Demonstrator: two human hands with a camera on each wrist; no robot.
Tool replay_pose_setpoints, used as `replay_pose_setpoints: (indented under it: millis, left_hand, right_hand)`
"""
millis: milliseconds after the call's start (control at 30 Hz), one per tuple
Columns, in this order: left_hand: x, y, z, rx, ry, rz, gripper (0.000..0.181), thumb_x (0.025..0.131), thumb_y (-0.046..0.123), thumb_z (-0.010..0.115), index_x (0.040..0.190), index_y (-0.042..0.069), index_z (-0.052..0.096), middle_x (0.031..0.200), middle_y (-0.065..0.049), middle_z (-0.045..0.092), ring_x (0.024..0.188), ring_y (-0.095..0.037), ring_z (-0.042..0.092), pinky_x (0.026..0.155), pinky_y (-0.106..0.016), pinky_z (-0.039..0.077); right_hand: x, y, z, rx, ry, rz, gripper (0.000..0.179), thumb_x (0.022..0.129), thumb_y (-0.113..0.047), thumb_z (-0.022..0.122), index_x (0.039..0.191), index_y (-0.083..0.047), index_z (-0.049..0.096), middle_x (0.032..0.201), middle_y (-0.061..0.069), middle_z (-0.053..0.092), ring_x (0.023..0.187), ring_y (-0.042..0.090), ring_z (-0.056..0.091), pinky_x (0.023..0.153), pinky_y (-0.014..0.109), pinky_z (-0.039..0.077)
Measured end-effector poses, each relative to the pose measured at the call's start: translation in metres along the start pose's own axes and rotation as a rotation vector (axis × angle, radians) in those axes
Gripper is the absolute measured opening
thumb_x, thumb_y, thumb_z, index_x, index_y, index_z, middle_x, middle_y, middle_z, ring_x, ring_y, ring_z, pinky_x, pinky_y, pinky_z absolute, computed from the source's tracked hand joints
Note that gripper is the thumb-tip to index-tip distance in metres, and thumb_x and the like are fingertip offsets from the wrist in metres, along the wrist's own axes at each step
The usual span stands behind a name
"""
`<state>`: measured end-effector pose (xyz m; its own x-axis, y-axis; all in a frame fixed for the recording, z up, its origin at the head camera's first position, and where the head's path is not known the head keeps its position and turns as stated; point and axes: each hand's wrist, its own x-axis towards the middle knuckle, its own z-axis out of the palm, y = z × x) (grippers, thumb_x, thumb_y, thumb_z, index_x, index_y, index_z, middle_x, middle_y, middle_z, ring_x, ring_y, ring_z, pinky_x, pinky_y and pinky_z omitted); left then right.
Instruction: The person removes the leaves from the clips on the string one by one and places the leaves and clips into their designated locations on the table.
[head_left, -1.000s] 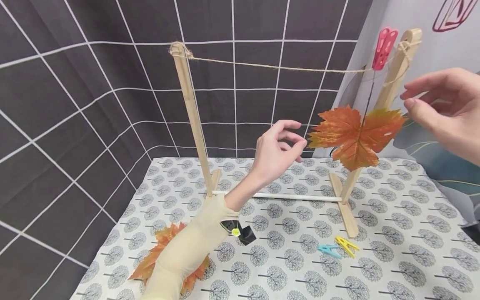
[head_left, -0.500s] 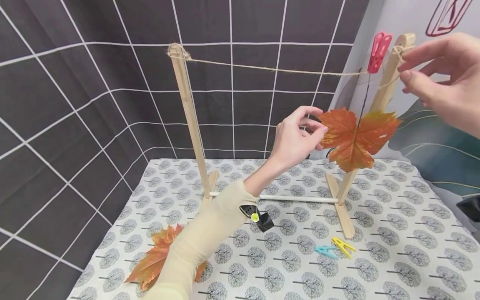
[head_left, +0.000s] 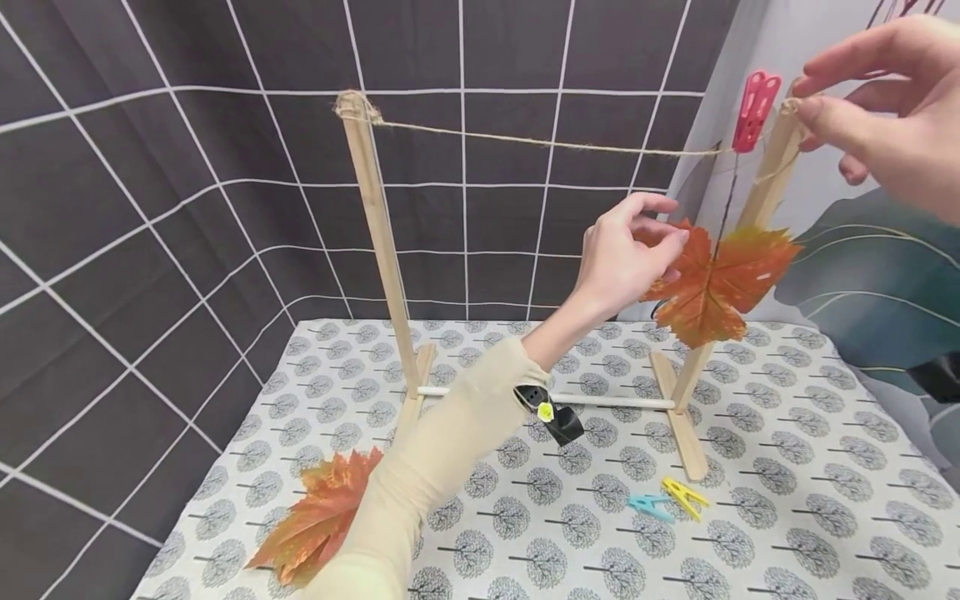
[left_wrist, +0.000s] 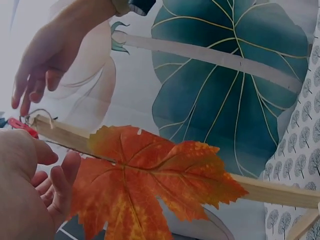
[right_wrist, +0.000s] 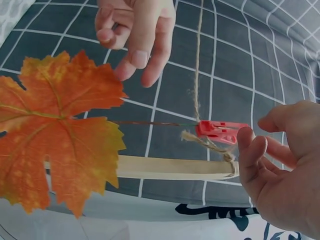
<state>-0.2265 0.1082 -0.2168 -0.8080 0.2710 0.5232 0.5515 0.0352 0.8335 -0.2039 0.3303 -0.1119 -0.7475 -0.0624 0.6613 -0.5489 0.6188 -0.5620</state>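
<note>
And there's an orange leaf lying near left, blue peg and yellow peg near right, while beyond them the left hand, loosely bent, holding nothing, hovers by the hanging leaf, the right hand, equally loose, beside the red peg on the far string.

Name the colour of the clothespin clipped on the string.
The clothespin is pinkish red, clearest in the head view.

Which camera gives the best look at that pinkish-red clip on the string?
The head view: the pinkish-red clip shows whole there, with nothing covering it. The right wrist view shows it sideways, beside the right hand; the left wrist view shows only part, above the left hand.
</note>
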Motion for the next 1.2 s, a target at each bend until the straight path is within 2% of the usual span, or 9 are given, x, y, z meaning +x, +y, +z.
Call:
replay_pose_setpoints:
  millis: [167, 367, 567, 700, 867, 1033, 1200]
  left_hand:
    - [0.008, 0.005, 0.008, 0.039, -0.011, -0.013, 0.027, 0.091, 0.006, 0.072, 0.116, 0.010, 0.064, 0.084, 0.007, 0.073, 0.053, -0.002, 0.065, 0.060, -0.017, 0.054]
    - [0.016, 0.009, 0.016, 0.122, -0.007, -0.008, 0.025, 0.091, 0.011, 0.072, 0.116, 0.013, 0.065, 0.082, 0.012, 0.073, 0.053, 0.003, 0.063, 0.072, -0.007, 0.045]
    - [0.018, 0.009, 0.018, 0.154, -0.014, -0.005, 0.025, 0.092, 0.013, 0.072, 0.116, 0.013, 0.065, 0.083, 0.012, 0.072, 0.055, 0.004, 0.063, 0.070, -0.007, 0.045]
    - [0.021, 0.009, 0.019, 0.181, -0.012, 0.011, 0.025, 0.092, 0.014, 0.071, 0.116, 0.013, 0.065, 0.083, 0.013, 0.073, 0.055, 0.005, 0.062, 0.071, -0.007, 0.043]
    - [0.025, 0.010, 0.021, 0.184, -0.008, 0.001, 0.026, 0.091, 0.014, 0.071, 0.117, 0.012, 0.066, 0.083, 0.012, 0.073, 0.053, 0.005, 0.062, 0.075, -0.005, 0.040]
    - [0.027, 0.011, 0.024, 0.172, -0.005, -0.001, 0.027, 0.091, 0.012, 0.072, 0.117, 0.011, 0.067, 0.085, 0.009, 0.074, 0.052, 0.004, 0.062, 0.077, -0.004, 0.040]
    - [0.028, 0.012, 0.026, 0.147, 0.000, -0.043, 0.026, 0.091, 0.011, 0.073, 0.116, 0.012, 0.069, 0.084, 0.008, 0.073, 0.051, 0.002, 0.062, 0.069, -0.006, 0.045]
  right_hand:
    - [0.008, -0.001, -0.003, -0.020, -0.022, 0.013, 0.036, 0.093, -0.008, 0.069, 0.129, -0.014, 0.064, 0.125, -0.002, 0.064, 0.082, -0.002, 0.066, 0.047, 0.010, 0.043]
    - [0.019, 0.000, -0.005, -0.029, -0.057, 0.029, 0.039, 0.093, -0.008, 0.069, 0.130, -0.015, 0.065, 0.122, -0.003, 0.063, 0.078, -0.003, 0.066, 0.048, 0.009, 0.043]
    - [0.028, -0.002, -0.004, -0.088, -0.108, 0.051, 0.044, 0.091, -0.010, 0.072, 0.133, -0.018, 0.063, 0.122, -0.004, 0.061, 0.074, -0.006, 0.064, 0.051, 0.009, 0.045]
    - [0.035, -0.005, -0.004, -0.139, -0.145, 0.094, 0.046, 0.092, -0.013, 0.072, 0.136, -0.021, 0.061, 0.125, -0.007, 0.061, 0.072, -0.009, 0.062, 0.053, 0.008, 0.046]
    - [0.039, -0.010, -0.005, -0.195, -0.183, 0.131, 0.046, 0.092, -0.015, 0.072, 0.136, -0.023, 0.060, 0.130, -0.009, 0.061, 0.069, -0.013, 0.060, 0.053, 0.008, 0.046]
    - [0.042, -0.013, -0.004, -0.254, -0.209, 0.125, 0.046, 0.093, -0.016, 0.071, 0.138, -0.019, 0.059, 0.132, -0.004, 0.060, 0.068, -0.016, 0.058, 0.052, 0.008, 0.046]
    - [0.047, -0.013, -0.003, -0.300, -0.253, 0.134, 0.052, 0.094, -0.018, 0.070, 0.143, -0.014, 0.054, 0.137, 0.005, 0.057, 0.067, -0.015, 0.058, 0.054, 0.009, 0.047]
